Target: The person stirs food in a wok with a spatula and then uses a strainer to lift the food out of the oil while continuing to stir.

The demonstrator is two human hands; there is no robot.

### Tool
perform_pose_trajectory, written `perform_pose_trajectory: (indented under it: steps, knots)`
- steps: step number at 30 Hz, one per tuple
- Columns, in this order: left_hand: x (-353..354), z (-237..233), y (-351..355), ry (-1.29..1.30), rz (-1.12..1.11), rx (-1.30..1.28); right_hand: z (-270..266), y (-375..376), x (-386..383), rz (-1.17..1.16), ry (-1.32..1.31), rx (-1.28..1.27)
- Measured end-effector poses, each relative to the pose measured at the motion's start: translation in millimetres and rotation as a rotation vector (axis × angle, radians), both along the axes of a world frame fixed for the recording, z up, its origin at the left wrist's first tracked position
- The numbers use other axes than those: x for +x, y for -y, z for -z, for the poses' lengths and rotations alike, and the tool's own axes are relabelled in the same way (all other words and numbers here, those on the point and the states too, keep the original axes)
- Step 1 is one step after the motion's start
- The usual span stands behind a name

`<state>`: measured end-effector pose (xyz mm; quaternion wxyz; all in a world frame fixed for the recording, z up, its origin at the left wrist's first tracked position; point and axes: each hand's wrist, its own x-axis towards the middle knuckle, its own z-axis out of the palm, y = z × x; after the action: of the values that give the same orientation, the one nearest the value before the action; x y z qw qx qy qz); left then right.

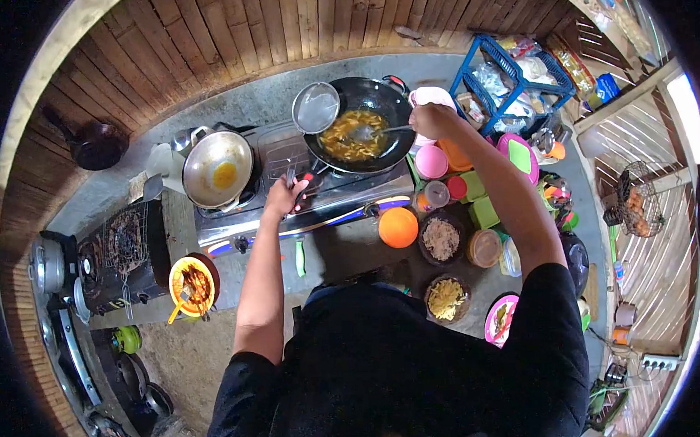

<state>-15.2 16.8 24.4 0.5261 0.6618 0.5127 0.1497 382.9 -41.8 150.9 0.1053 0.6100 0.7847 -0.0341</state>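
Observation:
A black wok point(392, 101) on the stove holds yellowish pieces frying in oil point(355, 137). My right hand point(431, 122) is closed on the handle of a metal spatula, whose blade dips into the oil. On the stove side nearer me, my left hand point(283, 198) is closed round a thin dark handle, beside the wok's red-and-black handle point(308, 178). A round mesh strainer point(316, 108) hangs over the wok's left rim; whether the handle in my left hand belongs to it is hard to tell.
Left of the wok, a lighter pan point(238, 154) holds a little yellow oil. An orange bowl point(397, 228), a bowl of shredded food point(442, 240) and a bowl of yellow pieces point(447, 299) stand near me. A blue rack point(507, 78) is at the back right.

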Motion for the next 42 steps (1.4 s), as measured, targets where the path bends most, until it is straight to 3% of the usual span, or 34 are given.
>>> perform_pose_trajectory:
  steps: [2, 3, 4, 7, 9, 14, 16, 17, 18, 20, 21, 23, 24, 26, 28, 30, 31, 34, 36, 38, 42]
  knots:
    - [-1.8, 14.4, -5.7, 0.060, 0.007, -0.009, -3.7, 2.0, 15.2, -0.093, -0.016, 0.040]
    - [-2.8, 19.9, -8.3, 0.055, 0.020, 0.005, 7.6, 9.4, 27.3, -0.290, -0.044, 0.431]
    - [-4.9, 27.8, -9.6, 0.046, 0.012, 0.007, 2.5, 8.0, 36.1, -0.391, 0.024, 0.465]
    - [-3.1, 36.5, -11.7, 0.112, 0.013, 0.097, -36.4, 20.0, 36.7, -0.299, 0.063, 0.265]
    - [-3.6, 23.9, -9.9, 0.083, 0.028, -0.005, -62.6, 25.4, 18.9, -0.069, -0.002, -0.022]
    - [-3.0, 22.0, -11.5, 0.041, 0.050, 0.079, -33.0, 15.8, 21.5, -0.054, 0.095, 0.001]
    - [-2.3, 18.9, -8.1, 0.058, 0.023, 0.046, -44.0, 26.1, -4.1, -0.076, 0.071, -0.214]
    - [-2.5, 13.3, -6.1, 0.049, 0.042, 0.050, -30.1, 29.6, -9.0, 0.070, -0.074, -0.137]
    - [-1.6, 14.6, -5.4, 0.063, 0.027, 0.037, -12.2, 18.6, -11.7, -0.418, 0.378, -0.119]
    - [-1.3, 0.7, -1.0, -0.008, 0.042, 0.036, 4.1, 31.7, -20.1, -0.287, -0.083, 0.090]
    - [-1.1, -1.8, 0.4, 0.009, 0.033, 0.031, 3.2, 36.0, -31.9, -0.285, -0.076, 0.092]
    - [-1.4, -0.2, -0.6, 0.022, 0.032, 0.027, -0.5, 38.6, -57.1, 0.029, -0.085, 0.046]
    - [-1.4, 0.3, -0.9, 0.028, 0.027, 0.020, 0.9, 38.1, -56.5, 0.032, -0.079, 0.047]
    - [-2.1, 1.0, -1.9, 0.015, 0.030, 0.030, 7.8, 33.7, -51.7, 0.222, -0.237, 0.076]
    - [-2.0, 3.3, -3.3, 0.000, 0.033, 0.035, 21.4, 25.0, -22.1, 0.095, -0.133, 0.167]
    - [-2.9, 7.0, -3.9, 0.041, 0.039, 0.033, 19.6, 28.7, -3.1, -0.182, 0.072, 0.380]
    - [-3.1, 7.4, -3.9, 0.040, 0.045, 0.029, -18.0, 36.8, -24.9, 0.104, 0.140, 0.158]
    - [-2.8, 3.4, -3.4, 0.060, 0.066, 0.035, -37.7, 39.4, -19.7, 0.300, 0.099, 0.210]
    - [-2.0, 0.8, -3.3, 0.053, 0.067, 0.032, -57.4, 40.7, -24.9, 0.255, 0.149, 0.164]
    - [-2.2, 0.9, -2.9, 0.054, 0.065, 0.022, -71.5, 41.2, -39.5, 0.407, 0.277, 0.135]
    - [-1.7, -6.9, 0.3, 0.024, 0.048, 0.034, -54.5, 44.5, -43.4, 0.328, 0.387, 0.352]
